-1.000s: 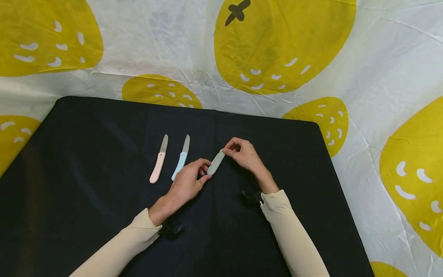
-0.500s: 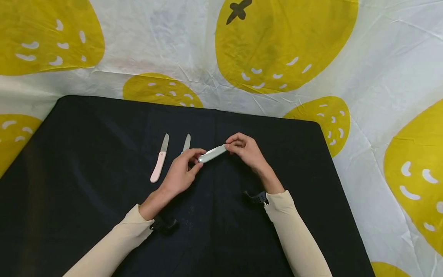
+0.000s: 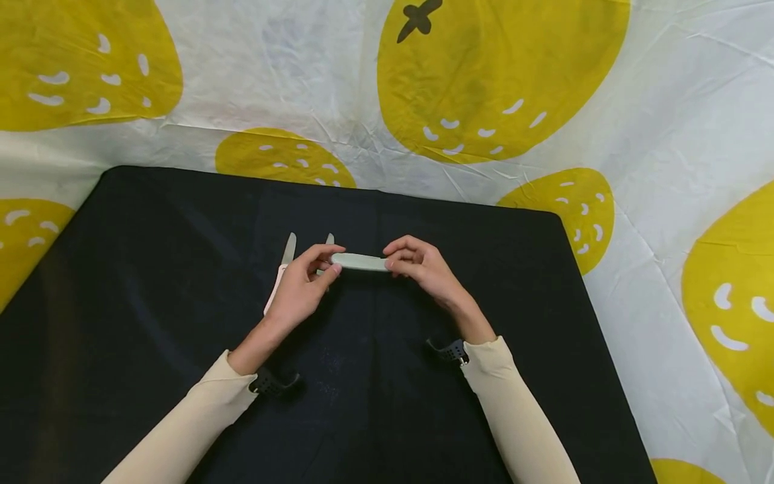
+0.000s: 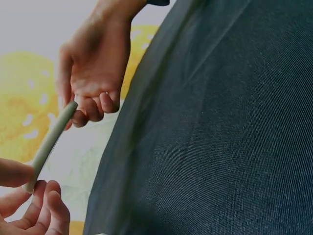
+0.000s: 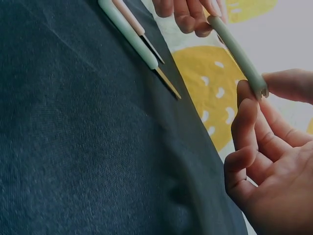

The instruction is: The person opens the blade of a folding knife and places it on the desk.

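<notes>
A pale green folding knife (image 3: 361, 262), its blade folded in, is held level above the table between both hands. My left hand (image 3: 302, 282) pinches its left end between thumb and fingers. At the other end, my right hand (image 3: 428, 272) pinches the knife's tip with thumb and index finger. In the right wrist view the knife (image 5: 239, 56) slants between the hands' fingertips, a notched end by the right thumb. Behind the left hand lie a pink-handled knife (image 3: 289, 249) and a light blue knife (image 5: 129, 36), both with blades out; the left hand partly hides them in the head view.
A black cloth (image 3: 375, 390) covers the table, whose far edge meets a white sheet (image 3: 290, 67) printed with yellow shapes. Dark straps (image 3: 275, 384) show at both wrists, below cream sleeves.
The green knife has been lifted, moved left and turned from a steep slant to nearly level. My left hand has shifted left and up, now covering more of the other two knives.
</notes>
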Demonstrator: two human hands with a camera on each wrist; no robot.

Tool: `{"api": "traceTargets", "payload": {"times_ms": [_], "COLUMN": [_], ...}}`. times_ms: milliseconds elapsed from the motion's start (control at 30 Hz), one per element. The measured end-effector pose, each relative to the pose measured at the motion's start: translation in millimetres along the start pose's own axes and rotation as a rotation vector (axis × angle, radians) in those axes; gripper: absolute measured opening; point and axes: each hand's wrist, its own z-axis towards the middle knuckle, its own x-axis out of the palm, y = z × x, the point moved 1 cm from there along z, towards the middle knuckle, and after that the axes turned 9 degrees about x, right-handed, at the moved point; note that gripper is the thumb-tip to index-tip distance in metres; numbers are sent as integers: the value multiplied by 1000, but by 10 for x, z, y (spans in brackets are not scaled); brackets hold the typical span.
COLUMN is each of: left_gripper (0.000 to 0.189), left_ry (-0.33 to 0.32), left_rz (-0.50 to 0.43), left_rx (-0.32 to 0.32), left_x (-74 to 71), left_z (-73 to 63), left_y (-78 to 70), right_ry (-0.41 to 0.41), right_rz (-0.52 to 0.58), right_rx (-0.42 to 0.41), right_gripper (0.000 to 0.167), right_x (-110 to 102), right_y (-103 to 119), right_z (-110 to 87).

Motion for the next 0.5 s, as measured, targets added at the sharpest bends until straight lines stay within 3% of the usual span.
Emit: {"api": "traceTargets", "payload": {"times_ms": [200,500], "left_gripper": [31,37], "left_ry": [-53,-76], "left_rz": [-74,-203], "left_rx": [-53,-55], "left_x": [-29,-45], "left_z": [18,23], "left_y": [5,5], "right_ry": [29,80], "right_rz": [7,44], "right_rx": [-21,-47], "right_gripper": [30,28], "right_x": [68,173], "right_y": [33,66], "right_z": [9,-7]}}
